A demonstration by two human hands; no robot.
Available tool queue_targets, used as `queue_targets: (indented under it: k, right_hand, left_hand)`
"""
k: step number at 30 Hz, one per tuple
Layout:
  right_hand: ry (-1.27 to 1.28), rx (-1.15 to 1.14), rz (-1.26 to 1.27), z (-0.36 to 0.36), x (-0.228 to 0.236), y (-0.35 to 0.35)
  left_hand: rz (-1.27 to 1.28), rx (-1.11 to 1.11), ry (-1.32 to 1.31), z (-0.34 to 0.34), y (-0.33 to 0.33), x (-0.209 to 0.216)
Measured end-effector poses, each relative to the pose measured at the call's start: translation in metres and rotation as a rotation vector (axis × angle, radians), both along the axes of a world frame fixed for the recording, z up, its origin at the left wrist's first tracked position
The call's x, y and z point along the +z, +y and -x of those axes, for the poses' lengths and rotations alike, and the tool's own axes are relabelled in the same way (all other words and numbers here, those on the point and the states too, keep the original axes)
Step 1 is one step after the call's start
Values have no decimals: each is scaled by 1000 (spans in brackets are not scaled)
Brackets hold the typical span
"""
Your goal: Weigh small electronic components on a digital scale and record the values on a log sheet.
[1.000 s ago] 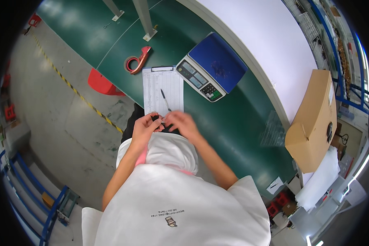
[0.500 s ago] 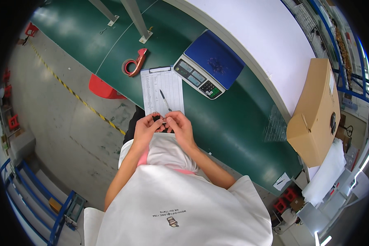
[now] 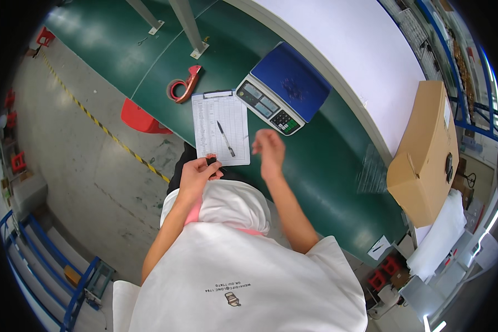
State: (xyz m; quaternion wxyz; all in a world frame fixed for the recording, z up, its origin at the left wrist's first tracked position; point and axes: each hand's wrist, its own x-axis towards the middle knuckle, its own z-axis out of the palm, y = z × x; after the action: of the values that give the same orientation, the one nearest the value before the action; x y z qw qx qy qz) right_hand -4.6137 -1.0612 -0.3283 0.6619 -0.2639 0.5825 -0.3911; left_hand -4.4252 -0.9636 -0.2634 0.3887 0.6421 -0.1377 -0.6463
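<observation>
My left hand (image 3: pixel 198 176) is closed around a small black piece (image 3: pixel 211 161), most of it hidden by the fingers, at the near edge of the clipboard. Over the green table, my right hand (image 3: pixel 269 148) is raised below the scale, smeared by motion; its curled fingers do not show whether they hold anything. A pen (image 3: pixel 226 138) lies on the printed sheet of the clipboard (image 3: pixel 205 130). Beyond my right hand stands a digital scale (image 3: pixel 268 105) with a blue pan (image 3: pixel 310 72), on which several tiny dark bits (image 3: pixel 293 88) are scattered.
A red tape dispenser (image 3: pixel 189 84) lies left of the scale, with metal posts (image 3: pixel 188 27) behind it. A white shelf (image 3: pixel 348 44) overhangs the table's far side. At the right is a cardboard box (image 3: pixel 420 155); a red stool (image 3: pixel 141 117) stands at the left edge.
My right hand has parted from my left and moved up and right toward the scale. My left hand stays near the clipboard with the black piece.
</observation>
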Motion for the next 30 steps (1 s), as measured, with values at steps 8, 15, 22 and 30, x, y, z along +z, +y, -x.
queue_targets:
  k: [8,15,22,30]
  right_hand:
    - [-148,-314,-195,53,-37,-113]
    - [-270,612,-294,-4,21,14]
    - [-355,481,-304,-16,55,46]
    - [-184,581,-306,3,64,34]
  left_hand:
    - [52,58,139,-4,0,17]
    - [90,42,169,-6,0,17]
    - [167,43,298,2,-3,15]
    - [136,-5,210,19,-4,30]
